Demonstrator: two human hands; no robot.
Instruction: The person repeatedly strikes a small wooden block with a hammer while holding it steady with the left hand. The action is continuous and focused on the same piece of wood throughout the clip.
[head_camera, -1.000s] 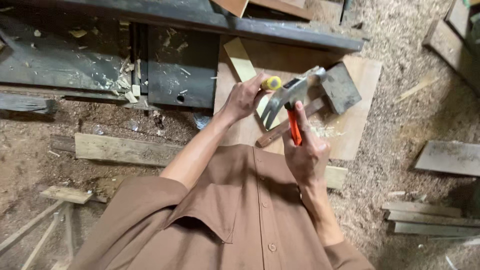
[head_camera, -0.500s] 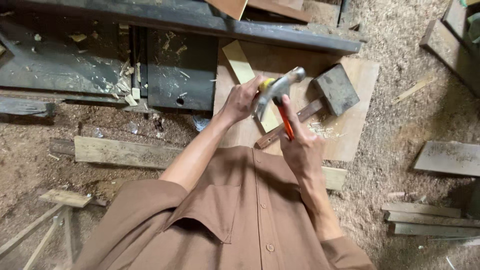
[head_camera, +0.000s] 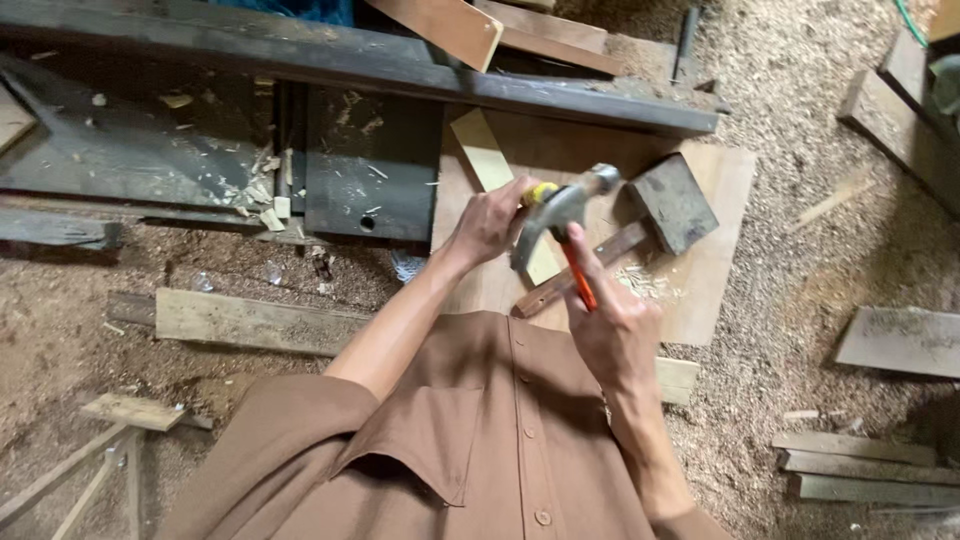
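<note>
No packages, labels, signs, screens in view.

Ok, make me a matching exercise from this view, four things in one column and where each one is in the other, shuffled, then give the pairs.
Things:
1. claw hammer
2. dark wooden block
3. pale wood strip
4. plywood sheet

Places:
A. lying on the sawdust floor under the work
B. under the left hand
C. raised in the right hand
D. resting on the sheet, right of the hammer head

Pairs: 1-C, 2-D, 3-B, 4-A
</note>
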